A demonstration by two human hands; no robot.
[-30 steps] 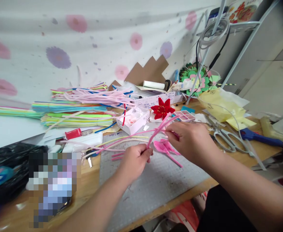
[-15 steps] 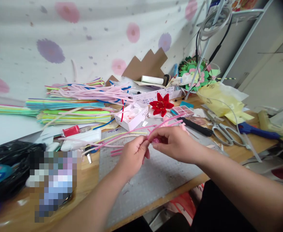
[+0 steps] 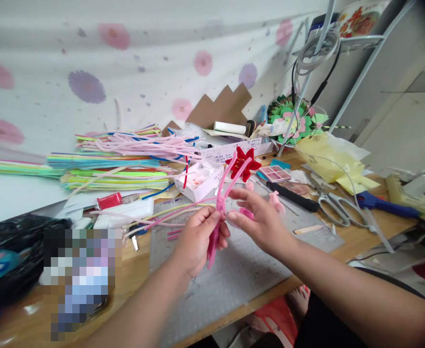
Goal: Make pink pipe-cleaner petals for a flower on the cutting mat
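My left hand pinches a bundle of pink pipe cleaners held upright above the grey cutting mat. Their upper ends rise toward a red flower, and their lower ends hang below my fist. My right hand touches the same bundle from the right, fingers curled around a pink petal piece. More pink petal pieces lie on the mat just beyond my right hand.
Stacks of coloured pipe cleaners lie at the back left beside a white box. Scissors, a black tool and a blue glue gun lie to the right. A black bag sits at the left.
The pink pipe cleaners have swung from lying slanted to standing upright in my left hand. My right hand moved left to the bundle, picking up a petal piece from the mat.
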